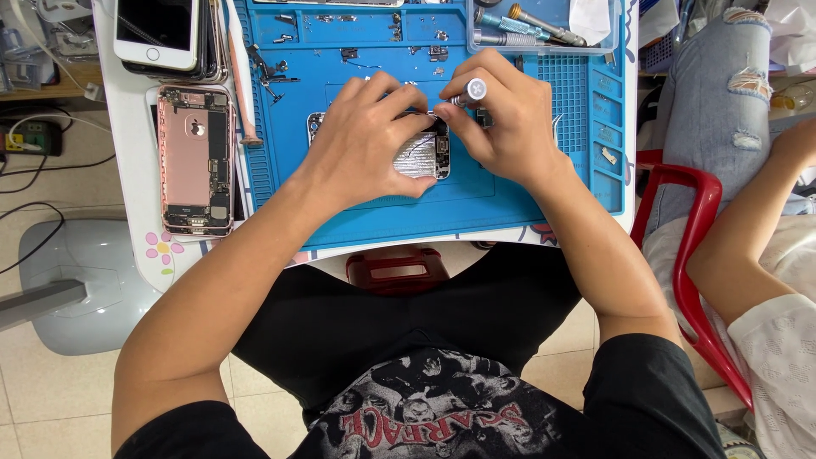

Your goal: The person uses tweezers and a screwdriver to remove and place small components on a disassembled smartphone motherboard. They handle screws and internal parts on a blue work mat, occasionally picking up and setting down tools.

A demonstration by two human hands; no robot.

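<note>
Nearest the camera: black shirt w/ printed graphic and black trousers, then a red stool (395, 268) under the tabletop (136, 161) edge.

Both hands meet at centre of the blue work mat (544, 195). Left hand (365, 140) lies curled over an opened phone body (421, 155), fingers bent and pressing it down to the mat; only its silver inner plate and a strip of small parts show between the hands. Right hand (506, 127) pinches a slim screwdriver (469, 92) w/ a round pale cap, tip down at the phone's right edge; tip itself hidden by fingers.

Progress, as a judgement: phone is already open, screen off, and loose screws (276, 72) plus small brackets sit in the mat's tray slots at 11 o'clock, so stripping-down or refitting is well under way. Which of the two, can't tell. Board and inner parts appear in place still.

Around: at 9 o'clock a pink-gold phone shell (194, 161), gutted, back inside up, lying off the mat. At 10–11 o'clock a stack of phones (161, 34), white-faced one on top. At 1 o'clock a clear box (544, 30) w/ spare drivers and a white scrap.

At 3 o'clock another person's arm (748, 246) and jeans leg on a red chair (688, 238), near but not touching the mat. Nothing blocks the hands; the left hand itself hides most of the phone.
</note>
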